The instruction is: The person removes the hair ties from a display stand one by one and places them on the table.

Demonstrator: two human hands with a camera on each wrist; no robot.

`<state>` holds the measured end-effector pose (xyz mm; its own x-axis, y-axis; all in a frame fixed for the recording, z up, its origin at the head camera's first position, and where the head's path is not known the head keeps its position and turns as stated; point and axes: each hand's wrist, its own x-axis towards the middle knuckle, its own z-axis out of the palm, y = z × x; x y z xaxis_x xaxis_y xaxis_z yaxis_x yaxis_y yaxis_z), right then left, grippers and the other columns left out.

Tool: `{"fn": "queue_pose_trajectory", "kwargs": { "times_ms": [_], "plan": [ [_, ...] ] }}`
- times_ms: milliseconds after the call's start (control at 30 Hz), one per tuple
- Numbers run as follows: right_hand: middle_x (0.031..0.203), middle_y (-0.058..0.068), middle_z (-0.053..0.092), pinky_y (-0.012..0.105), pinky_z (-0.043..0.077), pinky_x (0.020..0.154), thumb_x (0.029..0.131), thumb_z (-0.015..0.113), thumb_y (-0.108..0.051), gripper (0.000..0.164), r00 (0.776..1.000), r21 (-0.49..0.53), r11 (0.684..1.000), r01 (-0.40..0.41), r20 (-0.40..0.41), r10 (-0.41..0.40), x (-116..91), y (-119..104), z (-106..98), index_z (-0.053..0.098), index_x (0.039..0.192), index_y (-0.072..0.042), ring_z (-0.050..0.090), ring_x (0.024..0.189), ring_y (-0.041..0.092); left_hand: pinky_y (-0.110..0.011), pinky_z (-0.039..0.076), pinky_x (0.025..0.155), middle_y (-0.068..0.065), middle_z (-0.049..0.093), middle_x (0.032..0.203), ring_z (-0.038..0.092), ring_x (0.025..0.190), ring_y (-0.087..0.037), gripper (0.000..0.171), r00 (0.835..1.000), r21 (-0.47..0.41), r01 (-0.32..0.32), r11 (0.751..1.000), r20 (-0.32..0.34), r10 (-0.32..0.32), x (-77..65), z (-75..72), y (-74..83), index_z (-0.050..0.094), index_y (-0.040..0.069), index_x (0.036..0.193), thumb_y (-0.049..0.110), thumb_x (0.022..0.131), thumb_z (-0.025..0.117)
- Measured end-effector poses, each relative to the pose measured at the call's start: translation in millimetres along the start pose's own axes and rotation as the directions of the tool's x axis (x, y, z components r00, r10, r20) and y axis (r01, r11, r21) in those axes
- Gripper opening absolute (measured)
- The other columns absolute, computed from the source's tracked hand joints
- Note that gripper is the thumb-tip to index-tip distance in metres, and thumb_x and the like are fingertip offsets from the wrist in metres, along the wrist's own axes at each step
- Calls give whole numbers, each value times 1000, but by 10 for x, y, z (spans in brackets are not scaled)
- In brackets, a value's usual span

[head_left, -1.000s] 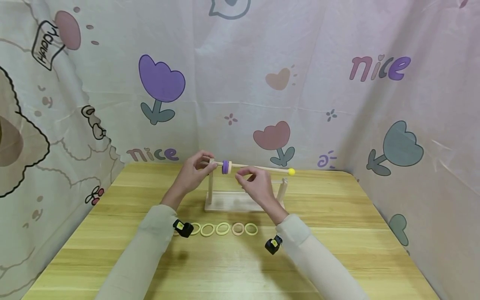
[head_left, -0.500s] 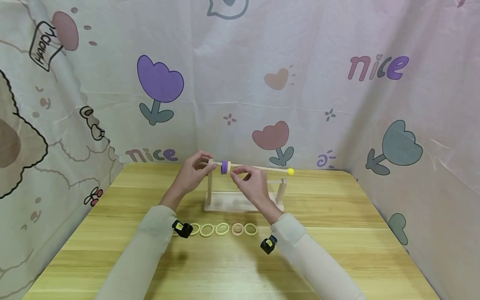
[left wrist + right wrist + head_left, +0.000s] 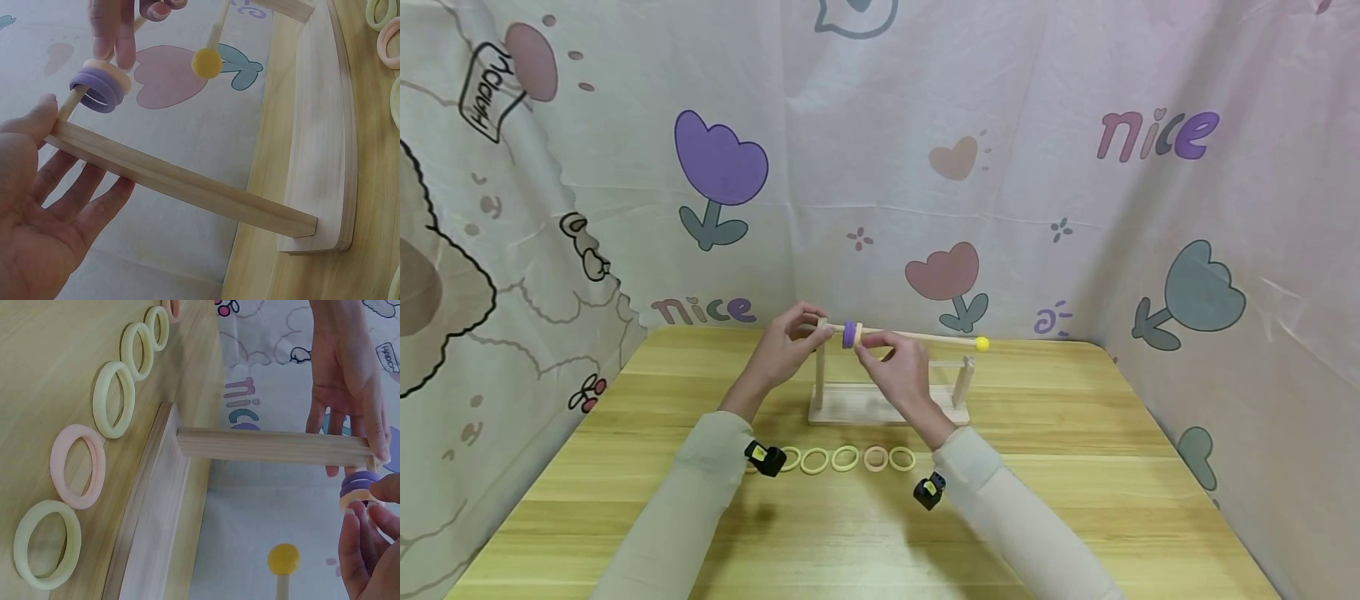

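In the head view my left hand [image 3: 782,346] grips the top of the left post of a wooden stand [image 3: 850,404], its thumb beside the rod end. From there a thin wooden rod [image 3: 925,336] runs right, ending in a yellow ball [image 3: 982,343]. Purple rings [image 3: 848,334] and a peach ring [image 3: 859,335] hang round the rod near the post. My right hand [image 3: 898,367] pinches the peach ring, with its thumb close to the purple ones in the right wrist view. Another yellow ball [image 3: 206,64], on a stick, shows in the left wrist view.
On the wooden table [image 3: 1037,533] a row of pale yellow rings [image 3: 846,458] and a pink ring [image 3: 876,458] lies in front of the stand. My left sleeve partly hides the row's left end. A patterned cloth [image 3: 850,167] hangs behind the table.
My right hand has moved left along the rod to the peach ring and now pinches it. My left hand stays at the post.
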<state>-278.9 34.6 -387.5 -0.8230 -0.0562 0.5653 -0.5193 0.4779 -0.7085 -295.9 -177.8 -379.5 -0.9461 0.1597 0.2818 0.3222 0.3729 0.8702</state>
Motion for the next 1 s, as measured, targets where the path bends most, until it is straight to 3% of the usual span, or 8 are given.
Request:
{"fn": "queue_pose_trajectory", "kwargs": {
  "times_ms": [167, 267, 400, 467, 533, 700, 800, 1000],
  "plan": [
    [91, 10, 81, 16, 39, 46, 86, 82, -20, 17, 1000, -27, 1000, -2, -22, 2, 1, -23, 22, 82, 94, -5, 51, 47, 2, -54, 56, 101, -17, 67, 127, 66, 122, -38, 34, 1000, -5, 0, 1000, 3, 0, 0, -1, 8, 60, 15, 125, 36, 101, 68],
    [92, 10, 81, 19, 40, 47, 85, 82, -22, 19, 999, -46, 999, -13, -31, 11, 0, -36, 35, 82, 95, -6, 59, 49, 11, -54, 56, 100, -17, 68, 127, 66, 122, -38, 33, 1000, -8, 0, 1000, 5, 0, 1, -2, 9, 60, 15, 126, 36, 101, 68],
    [93, 9, 82, 29, 53, 63, 85, 82, -25, 21, 999, -78, 996, -46, -29, 44, 4, -53, 57, 82, 96, -7, 76, 79, 24, -54, 57, 100, -17, 67, 127, 66, 121, -38, 33, 1000, -9, 0, 1000, 5, 0, 1, -4, 9, 60, 15, 126, 36, 101, 68],
    [93, 8, 82, 35, 56, 73, 85, 83, -26, 22, 998, -86, 995, -58, -33, 56, 6, -57, 67, 82, 96, -8, 77, 94, 26, -54, 56, 100, -17, 67, 127, 66, 122, -38, 33, 1000, -8, -1, 1000, 5, 1, 0, -4, 8, 60, 15, 125, 35, 101, 68],
    [92, 7, 82, 39, 57, 77, 84, 83, -26, 21, 997, -82, 995, -64, -40, 61, 7, -58, 75, 82, 95, -8, 77, 97, 27, -54, 56, 101, -17, 67, 127, 65, 122, -38, 33, 1000, -7, 0, 1000, 4, 0, 0, -1, 10, 60, 15, 125, 36, 101, 68],
    [85, 6, 81, 28, 49, 65, 83, 84, -23, 16, 996, -74, 995, -60, -69, 55, 9, -51, 93, 82, 89, -9, 77, 87, 27, -55, 56, 101, -17, 67, 127, 65, 123, -38, 33, 1000, -8, -2, 1000, 3, 2, 1, 6, 11, 60, 15, 125, 36, 101, 68],
    [81, 6, 80, 21, 40, 57, 83, 83, -21, 13, 995, -67, 997, -46, -88, 40, 7, -50, 94, 81, 86, -8, 74, 70, 22, -54, 56, 101, -17, 67, 127, 65, 122, -37, 33, 1000, -7, -2, 1000, 2, 2, 2, 6, 11, 60, 15, 125, 36, 101, 68],
    [80, 7, 80, 15, 38, 45, 82, 81, -16, 8, 993, -27, 999, -24, -117, 21, -12, -37, 92, 80, 83, -8, 49, 44, 0, -53, 57, 99, -17, 68, 126, 66, 120, -37, 32, 1000, -8, -8, 1000, 2, 8, 1, 4, 2, 60, 15, 125, 35, 101, 68]
  ]
}}
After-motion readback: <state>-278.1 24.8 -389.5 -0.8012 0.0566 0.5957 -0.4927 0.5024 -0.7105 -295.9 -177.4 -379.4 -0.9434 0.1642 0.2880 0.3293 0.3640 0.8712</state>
